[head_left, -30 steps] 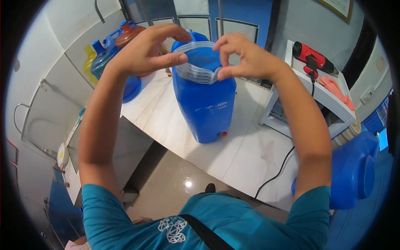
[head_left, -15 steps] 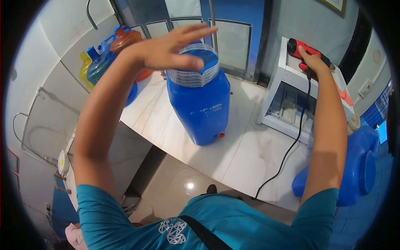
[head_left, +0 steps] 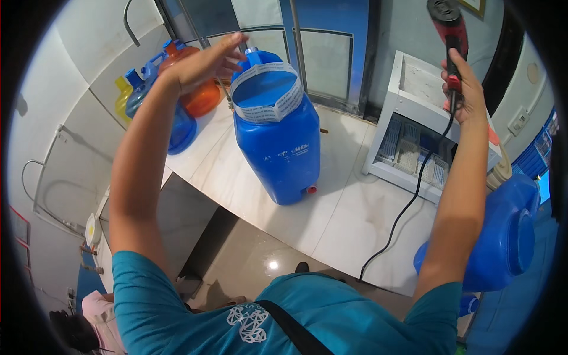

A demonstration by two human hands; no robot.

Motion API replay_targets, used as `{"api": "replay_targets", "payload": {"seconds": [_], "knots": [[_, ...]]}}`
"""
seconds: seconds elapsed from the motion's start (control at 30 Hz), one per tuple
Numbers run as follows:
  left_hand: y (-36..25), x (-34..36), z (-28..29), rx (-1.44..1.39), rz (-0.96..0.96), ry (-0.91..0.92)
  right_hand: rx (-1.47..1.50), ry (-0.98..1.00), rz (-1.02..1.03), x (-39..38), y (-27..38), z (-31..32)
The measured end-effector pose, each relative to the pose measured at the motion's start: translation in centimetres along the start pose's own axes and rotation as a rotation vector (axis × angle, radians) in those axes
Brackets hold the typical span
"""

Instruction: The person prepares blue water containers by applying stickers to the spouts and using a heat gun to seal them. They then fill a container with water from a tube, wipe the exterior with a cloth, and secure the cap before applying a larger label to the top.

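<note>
On the counter stands a blue water jug [head_left: 278, 157] with a wide blue cap and a small red-ended spout low on its front. A clear printed plastic seal band [head_left: 260, 114] circles the cap, standing a little above its rim. My left hand [head_left: 207, 64] is open beside the cap's left edge, fingers partly bent; whether it touches the jug I cannot tell. Raised above the white rack, my right hand [head_left: 464, 89] grips a red and black heat gun [head_left: 452, 35] by its handle. Its black cord [head_left: 408, 204] hangs down across the counter.
Several coloured water bottles [head_left: 198, 97] stand at the left of the counter. A white rack [head_left: 408, 109] with slotted inserts is at the right. Another blue jug [head_left: 497, 248] lies by my right forearm. Thin metal pipes [head_left: 299, 44] rise behind the upright jug.
My right hand has lifted the heat gun off the top of the white rack and turned it upright. My left hand has drawn left, away from over the cap.
</note>
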State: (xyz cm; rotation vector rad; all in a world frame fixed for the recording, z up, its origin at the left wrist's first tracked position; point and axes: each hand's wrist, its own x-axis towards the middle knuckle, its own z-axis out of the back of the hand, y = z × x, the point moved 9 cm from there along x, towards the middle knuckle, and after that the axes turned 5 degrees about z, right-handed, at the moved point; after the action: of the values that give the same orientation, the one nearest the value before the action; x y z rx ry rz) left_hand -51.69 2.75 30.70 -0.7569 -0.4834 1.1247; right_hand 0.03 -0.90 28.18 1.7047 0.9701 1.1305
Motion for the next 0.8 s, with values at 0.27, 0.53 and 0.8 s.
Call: {"api": "replay_targets", "payload": {"seconds": [0.27,0.53,0.8], "knots": [[-2.2,-1.2,-3.0,0.249,0.070,-0.099,0.484,0.565,0.344,-9.6,4.0,-2.1],[-1.9,-2.0,-4.4,0.153,0.216,-0.073,0.099,0.169,0.198,-17.4,-0.4,-3.5],[-8.1,-2.8,-7.2,0.502,-0.338,0.190,0.101,0.236,0.138,-22.8,-2.7,-3.1]]}}
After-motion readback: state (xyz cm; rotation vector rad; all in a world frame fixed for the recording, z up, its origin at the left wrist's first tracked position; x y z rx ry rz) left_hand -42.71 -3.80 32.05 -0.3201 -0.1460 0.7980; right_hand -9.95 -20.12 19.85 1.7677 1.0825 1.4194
